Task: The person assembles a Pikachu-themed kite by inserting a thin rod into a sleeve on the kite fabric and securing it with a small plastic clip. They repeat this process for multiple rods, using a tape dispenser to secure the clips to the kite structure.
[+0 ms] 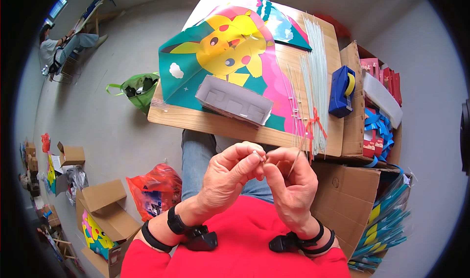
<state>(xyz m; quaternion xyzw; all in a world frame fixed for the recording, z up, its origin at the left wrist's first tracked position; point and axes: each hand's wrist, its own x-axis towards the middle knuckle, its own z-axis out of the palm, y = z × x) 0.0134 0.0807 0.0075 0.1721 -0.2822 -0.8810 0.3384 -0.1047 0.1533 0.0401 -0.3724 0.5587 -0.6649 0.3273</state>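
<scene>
Both my hands are raised over my lap, in front of the table's near edge, with their fingertips almost meeting. My left hand (226,176) pinches a small white piece (256,153) between thumb and forefinger. My right hand (294,186) is closed, its thumb and fingertips beside that piece. A thin rod (295,158) slants up out of the right hand's fingers. Beyond my hands, a printed sheet (183,84) with a yellow cartoon figure on green and pink spreads over the table. On its near part rests an open grey cardboard tray (235,100).
White rods (318,82), partly tied with red ribbon, lie along the wooden table's (183,120) right side. A blue tape dispenser (341,93) stands beside them. Cartons (345,194) crowd the right. A green bag (142,94), a red bag (156,187) and an open carton (105,197) are left.
</scene>
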